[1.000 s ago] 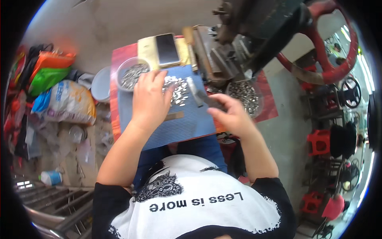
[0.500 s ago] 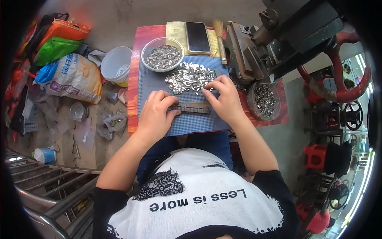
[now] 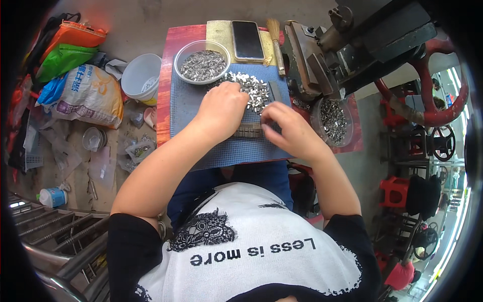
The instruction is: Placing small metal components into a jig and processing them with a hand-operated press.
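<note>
1. While both our arms reach forward over the blue mat (image 3: 183, 121), our elbows stay bent and spread wide. Our left hand (image 3: 223, 108) is back up, its fingers curled down and mostly hidden; we can't make out whether they grip a piece. Our right hand (image 3: 288, 125) comes in from the side, palm turned inward, index finger and thumb curved and slightly parted.
2. Left of the table, we see a white bucket (image 3: 132, 83) with something pale inside, too small to name. On the table, the clear bowl (image 3: 198, 81) holds many small silvery pieces, and the clear tub (image 3: 328, 144), right of our right hand, holds more, some darker.
3. Between our hands, the ridged bar (image 3: 248, 130) lies flat on the mat, its right end just at our right thumb and index tips; whether they grip it, we can't say. Beyond it, the loose pieces (image 3: 257, 91) lie heaped, the left hand covering their near-left edge.
</note>
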Available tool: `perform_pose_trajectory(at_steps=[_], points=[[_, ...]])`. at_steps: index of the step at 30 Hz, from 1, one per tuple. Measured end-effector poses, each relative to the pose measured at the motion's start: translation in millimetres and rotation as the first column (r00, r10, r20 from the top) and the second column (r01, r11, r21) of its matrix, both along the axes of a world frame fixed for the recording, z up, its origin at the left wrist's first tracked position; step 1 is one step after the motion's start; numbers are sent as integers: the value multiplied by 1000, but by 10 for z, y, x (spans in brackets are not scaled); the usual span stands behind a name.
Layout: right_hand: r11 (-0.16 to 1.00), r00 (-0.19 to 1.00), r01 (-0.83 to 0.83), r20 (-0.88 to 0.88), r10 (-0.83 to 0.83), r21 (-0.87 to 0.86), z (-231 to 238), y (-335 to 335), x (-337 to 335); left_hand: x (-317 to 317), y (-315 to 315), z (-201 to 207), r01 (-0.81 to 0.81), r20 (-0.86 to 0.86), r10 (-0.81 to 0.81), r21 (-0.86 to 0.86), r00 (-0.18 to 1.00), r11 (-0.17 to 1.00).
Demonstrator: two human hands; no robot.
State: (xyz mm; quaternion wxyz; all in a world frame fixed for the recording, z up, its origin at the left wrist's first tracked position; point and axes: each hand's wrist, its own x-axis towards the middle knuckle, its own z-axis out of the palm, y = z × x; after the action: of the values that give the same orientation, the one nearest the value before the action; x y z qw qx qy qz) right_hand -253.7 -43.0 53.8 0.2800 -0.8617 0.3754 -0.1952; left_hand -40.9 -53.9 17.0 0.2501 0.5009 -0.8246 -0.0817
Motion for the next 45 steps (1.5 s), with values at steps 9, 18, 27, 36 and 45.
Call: perform_pose_trajectory(at_steps=[9, 18, 27, 36, 45], points=[[973, 996, -54, -76, 38, -226, -91, 127, 19, 77, 121, 213, 43, -174, -24, 102, 984, 994], [945, 974, 225, 22, -227, -237, -207, -80, 119, 354, 306, 254, 20, -424, 151, 371, 893, 928], [930, 981, 175, -20, -191, -323, -253, -120, 157, 484, 413, 125, -7, -482, 266, 473, 835, 881], [973, 996, -81, -45, 73, -218, -153, 141, 91, 530, 422, -13, -31, -386, 141, 277, 911, 960], [968, 989, 130, 101, -110, -215, -198, 175, 113, 486, 503, -45, -48, -384, 133, 224, 914, 973]])
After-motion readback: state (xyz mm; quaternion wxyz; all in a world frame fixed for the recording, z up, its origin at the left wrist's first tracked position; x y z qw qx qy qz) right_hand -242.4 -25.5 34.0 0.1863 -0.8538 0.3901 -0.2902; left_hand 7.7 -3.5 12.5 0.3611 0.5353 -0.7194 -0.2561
